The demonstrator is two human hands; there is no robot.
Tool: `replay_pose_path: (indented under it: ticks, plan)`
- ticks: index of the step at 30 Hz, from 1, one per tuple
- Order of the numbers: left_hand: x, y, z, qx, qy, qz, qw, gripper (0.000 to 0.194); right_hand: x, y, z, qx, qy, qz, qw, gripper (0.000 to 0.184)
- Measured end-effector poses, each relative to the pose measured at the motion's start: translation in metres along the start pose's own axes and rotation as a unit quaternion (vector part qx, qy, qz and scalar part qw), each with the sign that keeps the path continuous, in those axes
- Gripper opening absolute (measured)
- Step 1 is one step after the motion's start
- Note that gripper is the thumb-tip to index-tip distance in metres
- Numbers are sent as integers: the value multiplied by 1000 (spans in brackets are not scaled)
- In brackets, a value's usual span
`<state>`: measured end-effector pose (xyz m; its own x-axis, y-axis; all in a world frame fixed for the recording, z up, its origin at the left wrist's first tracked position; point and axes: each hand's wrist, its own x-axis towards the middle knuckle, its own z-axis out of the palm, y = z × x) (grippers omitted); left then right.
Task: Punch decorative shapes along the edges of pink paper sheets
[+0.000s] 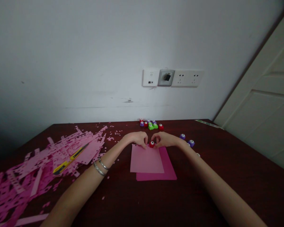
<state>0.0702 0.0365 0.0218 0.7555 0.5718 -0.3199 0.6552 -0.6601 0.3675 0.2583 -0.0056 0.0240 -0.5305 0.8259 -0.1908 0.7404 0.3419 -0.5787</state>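
A sheet of light pink paper (pixel 146 162) lies over a darker pink sheet (pixel 169 167), which shows along the right and near sides. At the far edge of the light sheet sits a small red craft punch (pixel 151 144) with a white round top. My left hand (pixel 140 138) has its fingers pinched on the paper's far edge, just left of the punch. My right hand (pixel 162 139) curls in from the other side, its fingertips against the punch and the paper edge. How far the paper goes into the punch is hidden.
Pink paper scraps (pixel 68 154) with punched holes cover the left, a yellow utility knife (pixel 71 158) on top. Several red, purple and green punches (pixel 150 126) stand near the wall. Purple punches (pixel 191 143) lie beyond my right forearm. Sockets (pixel 188 78) are on the wall.
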Motion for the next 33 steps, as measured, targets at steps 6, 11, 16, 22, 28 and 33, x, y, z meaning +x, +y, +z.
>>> replay_pose_path:
  ticks: [6, 11, 16, 22, 28, 33]
  plan:
    - [6, -7, 4, -42, 7, 15, 999, 16, 4, 8, 4, -10, 6, -17, 1000, 34]
    - [8, -11, 6, -87, 7, 8, 996, 14, 5, 9, 4, -24, 10, -24, 999, 31]
    - [10, -15, 8, -111, 8, 9, 994, 16, 4, 11, 3, -10, 8, -20, 1000, 31]
    - [13, -19, 10, -110, 6, 27, 994, 17, 4, 11, 3, -12, 9, -20, 1000, 31]
    - [12, -18, 10, -127, 6, 23, 992, 15, 3, 10, 2, -14, 2, -19, 1000, 31]
    - [12, -17, 10, -122, 6, 26, 992, 15, 4, 10, 2, -17, 5, -16, 1000, 33]
